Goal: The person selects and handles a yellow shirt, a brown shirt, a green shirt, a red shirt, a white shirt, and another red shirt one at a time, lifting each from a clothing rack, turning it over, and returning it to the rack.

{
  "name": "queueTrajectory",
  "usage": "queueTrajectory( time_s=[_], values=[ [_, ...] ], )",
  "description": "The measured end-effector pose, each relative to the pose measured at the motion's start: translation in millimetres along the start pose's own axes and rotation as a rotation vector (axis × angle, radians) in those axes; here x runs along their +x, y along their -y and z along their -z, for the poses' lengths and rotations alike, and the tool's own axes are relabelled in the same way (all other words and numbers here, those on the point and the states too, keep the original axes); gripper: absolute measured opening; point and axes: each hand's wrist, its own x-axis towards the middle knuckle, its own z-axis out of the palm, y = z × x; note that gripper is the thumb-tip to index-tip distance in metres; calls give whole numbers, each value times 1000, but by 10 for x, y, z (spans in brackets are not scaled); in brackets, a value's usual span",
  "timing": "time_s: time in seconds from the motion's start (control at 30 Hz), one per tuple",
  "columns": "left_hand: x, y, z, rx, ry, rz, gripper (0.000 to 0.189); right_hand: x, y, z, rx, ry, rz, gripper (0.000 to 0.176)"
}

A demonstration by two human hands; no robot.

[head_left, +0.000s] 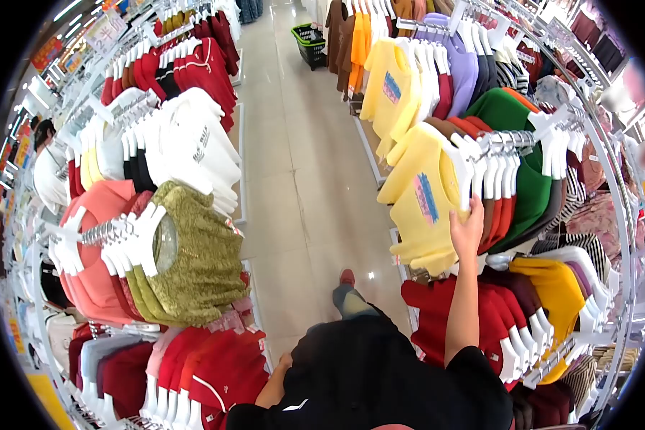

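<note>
My right hand is raised to the rack on the right and rests on the side of a yellow T-shirt with a blue and pink print, close to its white hanger. Whether the fingers pinch the fabric I cannot tell. My left hand hangs low by my hip, mostly hidden behind my black top, near the red shirts at the lower left. It appears to hold nothing.
A tiled aisle runs ahead between clothing racks. On the left hang olive-gold tops, pink, white and red shirts. The right racks carry yellow, green, red and lilac tops. A green shopping basket stands far down the aisle. Another person stands at far left.
</note>
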Motion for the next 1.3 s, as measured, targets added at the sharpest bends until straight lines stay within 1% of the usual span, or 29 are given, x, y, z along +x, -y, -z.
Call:
queueTrajectory(
  time_s=[0.1,0.13,0.23,0.27,0.33,0.37,0.43,0.5,0.53,0.6,0.63,0.7,0.8,0.87,0.9,0.93,1.0,1.07,1.1,1.17,1.2,1.23,1.27,1.3],
  values=[
    [189,0,126,-100,6,80,43,256,4,-101,-4,146,-267,72],
    [290,-26,174,-150,-6,99,42,281,9,-168,-67,47,-208,61],
    [804,-246,426,-255,-60,73,42,464,158,-158,-210,193,-359,43],
    [1044,-354,548,-226,-76,45,41,466,166,-191,-184,92,-301,32],
    [1669,-695,909,91,-100,-68,41,484,69,-160,6,116,-299,32],
    [1803,-1078,1126,-99,-158,27,42,501,38,-136,99,124,-293,32],
    [2151,-1597,1485,-116,-288,-83,37,525,164,0,105,119,-264,28],
    [2292,-2192,1940,-144,-181,-117,39,522,299,91,164,70,-233,26],
    [2380,-2413,2072,-241,-137,-151,37,516,363,130,190,41,-201,23],
    [2573,-2734,2247,-432,-35,-210,34,506,459,253,170,84,-237,23],
    [2640,-2886,2317,-424,5,-237,33,519,564,323,161,106,-255,23],
    [2717,-3150,2437,-412,82,-285,31,510,816,363,201,84,-267,23],
    [2693,-3631,2515,-350,114,-415,35,460,1026,360,205,124,-290,22],
    [2234,-4248,2768,-410,85,-621,40,446,1202,340,151,170,-298,22],
    [1996,-4566,2927,-377,-20,-724,42,441,1306,316,125,197,-303,22],
    [1763,-4867,3104,-345,-127,-823,45,451,1424,274,136,205,-264,21],
    [1290,-5397,3532,-403,-287,-1078,53,485,1661,240,91,302,-282,21],
    [887,-5780,3976,-377,-422,-1370,65,509,1887,175,57,381,-281,20],
    [709,-5919,4188,-282,-411,-1447,68,516,1979,132,62,411,-226,20],
    [417,-6125,4544,-84,-387,-1596,74,517,2127,9,55,483,-199,20],
    [316,-6188,4666,16,-307,-1591,76,502,2139,-72,85,499,-144,20],
    [269,-6218,4733,116,-227,-1583,77,497,2190,-132,119,541,-143,22],
    [295,-6208,4740,129,-173,-1604,73,507,2250,-188,146,573,-105,22],
    [336,-6172,4744,154,-158,-1613,62,518,2304,-232,173,605,-67,22]
  ],
)
